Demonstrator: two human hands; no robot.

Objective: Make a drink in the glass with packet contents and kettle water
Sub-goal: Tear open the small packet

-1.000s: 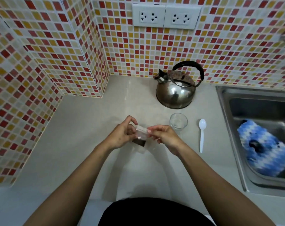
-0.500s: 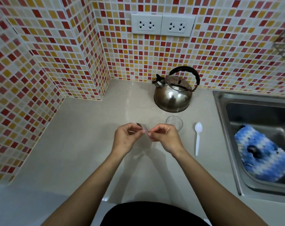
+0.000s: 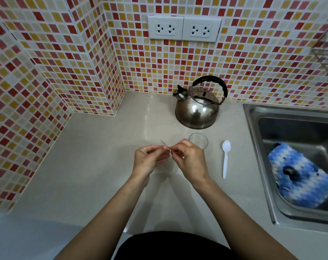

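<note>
Beige countertop (image 3: 95, 166) meets mosaic-tiled walls, and above it a thin packet (image 3: 164, 144), seen nearly edge-on and hard to make out, is pinched between both hands. Left hand (image 3: 150, 160) and right hand (image 3: 190, 159) each clamp it with fingertips. Just behind the right hand stands the glass (image 3: 198, 140), with a white spoon (image 3: 225, 158) beside it and the kettle (image 3: 197, 107) farther back.

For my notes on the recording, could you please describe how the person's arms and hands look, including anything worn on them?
Both forearms are bare up to the picture's lower edge: no sleeves show. The left hand and right hand wear no gloves, and I see no rings, watch or bracelets on the fingers or wrists. The nails look short and unpainted, though they are small in this view. A dark garment covers the torso at the bottom edge.
</note>
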